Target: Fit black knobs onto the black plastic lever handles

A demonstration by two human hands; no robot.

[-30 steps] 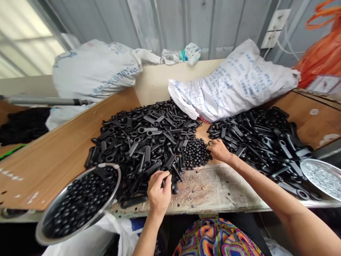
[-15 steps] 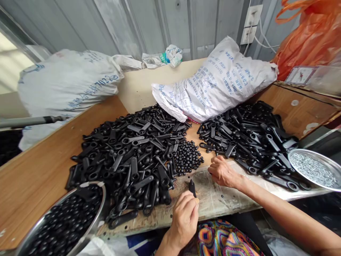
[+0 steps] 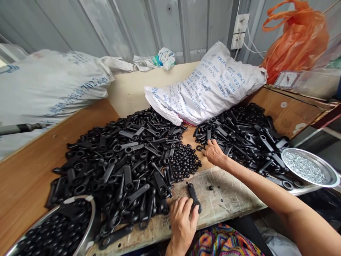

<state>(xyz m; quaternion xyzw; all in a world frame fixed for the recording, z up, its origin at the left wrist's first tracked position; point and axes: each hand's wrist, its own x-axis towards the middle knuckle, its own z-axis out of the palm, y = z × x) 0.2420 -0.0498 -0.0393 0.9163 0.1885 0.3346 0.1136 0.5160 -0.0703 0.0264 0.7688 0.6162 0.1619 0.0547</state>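
Observation:
My left hand rests at the front of the table, thumb and fingers closed around the lower end of a black plastic crank handle. To the right of that handle a single small black ball lies by itself. Farther out, my right hand is at the left edge of the right-hand heap of black handles, its fingers bent over a handle with a ring end; the fingers partly hide this piece. Between the two heaps sits a cluster of small black balls.
A large heap of black handles covers the left side. At front left is a metal bowl of black knobs; at right, a metal dish of small silver pins. A white sack lies behind, and another white sack stands left.
My right hand has moved forward to the right-hand heap, and a small black ball now shows where it was. The handle under my left hand lies flatter, with more of it visible.

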